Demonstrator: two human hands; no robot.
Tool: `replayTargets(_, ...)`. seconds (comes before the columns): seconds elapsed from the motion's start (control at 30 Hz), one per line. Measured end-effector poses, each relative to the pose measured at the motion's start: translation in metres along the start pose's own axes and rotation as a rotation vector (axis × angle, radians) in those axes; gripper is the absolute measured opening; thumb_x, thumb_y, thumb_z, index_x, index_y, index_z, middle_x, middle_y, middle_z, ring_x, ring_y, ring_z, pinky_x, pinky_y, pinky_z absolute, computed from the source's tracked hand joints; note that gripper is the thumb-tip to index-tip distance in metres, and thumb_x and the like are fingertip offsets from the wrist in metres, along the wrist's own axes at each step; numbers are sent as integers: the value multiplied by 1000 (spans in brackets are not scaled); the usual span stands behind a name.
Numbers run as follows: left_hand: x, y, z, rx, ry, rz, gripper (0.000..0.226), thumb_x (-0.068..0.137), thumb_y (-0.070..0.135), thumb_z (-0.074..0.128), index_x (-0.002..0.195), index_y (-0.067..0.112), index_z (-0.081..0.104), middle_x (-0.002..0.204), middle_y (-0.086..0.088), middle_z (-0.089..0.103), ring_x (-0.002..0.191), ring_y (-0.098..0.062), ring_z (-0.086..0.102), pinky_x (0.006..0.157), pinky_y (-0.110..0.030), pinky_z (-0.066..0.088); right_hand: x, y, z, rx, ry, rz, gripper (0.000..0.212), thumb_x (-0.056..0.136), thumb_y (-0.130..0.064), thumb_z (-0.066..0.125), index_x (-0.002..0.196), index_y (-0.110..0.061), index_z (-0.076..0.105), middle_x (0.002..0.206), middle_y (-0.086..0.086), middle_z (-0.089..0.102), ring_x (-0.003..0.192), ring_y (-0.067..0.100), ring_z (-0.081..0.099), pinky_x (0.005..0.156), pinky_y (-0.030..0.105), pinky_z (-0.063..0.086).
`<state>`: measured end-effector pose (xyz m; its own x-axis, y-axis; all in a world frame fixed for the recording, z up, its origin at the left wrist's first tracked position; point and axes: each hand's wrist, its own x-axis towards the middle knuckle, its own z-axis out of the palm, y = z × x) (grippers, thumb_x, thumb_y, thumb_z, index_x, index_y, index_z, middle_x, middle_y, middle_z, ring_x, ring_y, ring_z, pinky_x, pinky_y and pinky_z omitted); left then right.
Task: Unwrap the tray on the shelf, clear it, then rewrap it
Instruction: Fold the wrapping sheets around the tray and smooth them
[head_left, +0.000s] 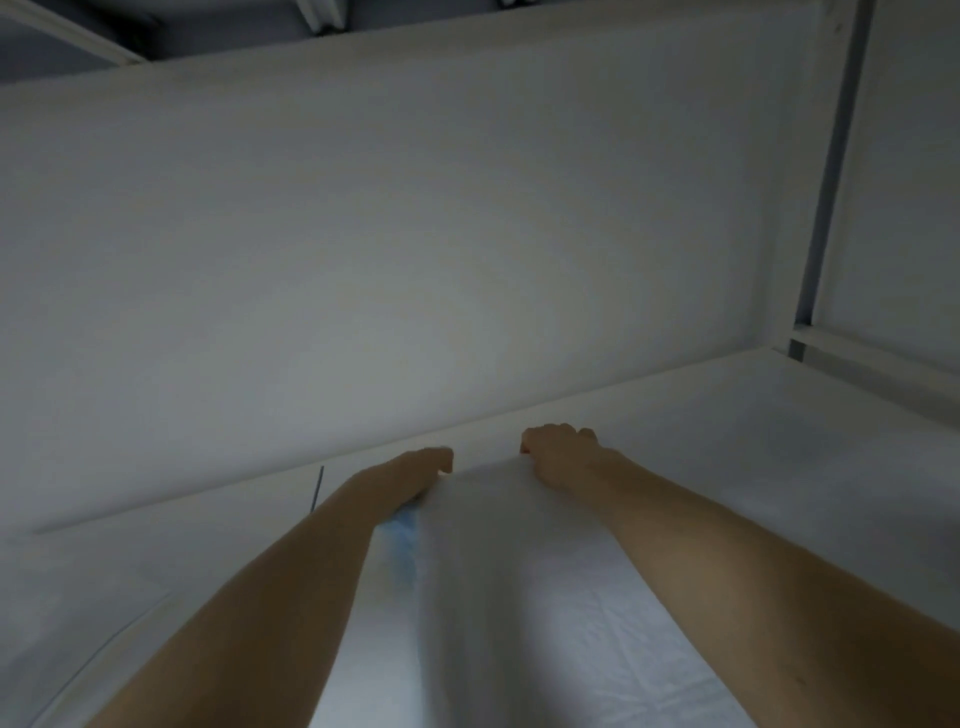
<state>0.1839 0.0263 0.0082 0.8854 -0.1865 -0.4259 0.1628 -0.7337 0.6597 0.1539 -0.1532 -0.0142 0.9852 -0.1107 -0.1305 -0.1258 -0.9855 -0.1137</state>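
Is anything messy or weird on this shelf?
Nothing spilled or broken. The left hand and right hand hold the white wrap at its far edge; only a blue patch peeks out beside the left wrist.

back panel (415, 234): white, plain | upright post (836, 171): grey, right | thin dark wire (318, 488): left

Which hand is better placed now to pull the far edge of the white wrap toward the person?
Right, probably. The right hand curls its fingers on the raised far edge of the white wrap; the left hand meets that edge, but its grip is hidden.
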Motion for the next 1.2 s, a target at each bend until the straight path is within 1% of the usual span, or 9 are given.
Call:
replayTargets(0.07,-7,-6,-13,-85,-72,-37,30,56,25,55,53,22,25,60,-4,15,48,-18,12,51,-26,13,0,-8,3,-7,10,-33,43,94,-7,37,136,-13,44,137,12,43,130,29,39,111,46,24)
replayTargets(0.13,-14,-13,-22,-47,-129,-70,26,43,17,51,51,20,26,62,-5,18,53,-19,16,51,-25,17,-1,-21,5,25,6,-96,43,94,-10,37,136,-14,44,138,11,43,131,28,40,112,43,23)
replayTargets(0.27,-22,-23,-22,112,-99,-51,19,73,-3,60,84,10,66,83,-8,58,79,-22,54,60,-24,45,-2,-46,11,59,25,-179,42,94,-10,39,135,-15,46,136,11,48,128,28,44,111,43,24)
replayTargets(0.37,-21,-27,-15,272,43,0,23,81,5,67,104,6,68,87,-9,56,83,-22,53,68,-26,45,-1,-56,14,48,68,-192,42,93,-6,38,132,-17,50,133,9,52,125,27,47,108,41,25)
replayTargets(0.43,-24,-27,-9,275,102,33,19,80,0,64,98,4,69,74,-11,53,66,-22,51,56,-26,43,1,-58,15,32,110,-169,40,93,-4,38,128,-17,54,129,8,55,123,26,48,105,41,26)
replayTargets(0.57,-24,-30,1,144,221,11,12,77,-3,59,76,4,69,48,-8,48,32,-14,41,34,-15,32,4,-63,14,74,144,-118,33,94,-6,40,122,-12,57,127,11,55,123,29,44,104,41,29)
replayTargets(0.83,-24,-20,1,-408,161,-197,19,84,-6,63,66,-4,55,37,-9,54,25,-12,51,31,-16,44,4,-59,1,149,164,-103,33,97,-9,38,127,-6,51,131,15,52,124,33,44,101,39,36)
replayTargets(1.1,-21,-10,9,-737,-52,-217,29,88,10,41,60,8,42,46,-6,39,45,-20,35,41,-21,39,10,-54,-6,187,148,-93,33,98,-12,40,127,-5,52,131,16,53,124,34,44,102,40,35)
replayTargets(1.2,-18,-4,9,-750,-181,-187,49,91,39,46,89,-7,64,71,-17,69,73,-30,61,66,-32,48,11,-53,-3,194,157,-88,31,97,-13,41,125,-7,54,129,14,55,122,33,46,101,39,36)
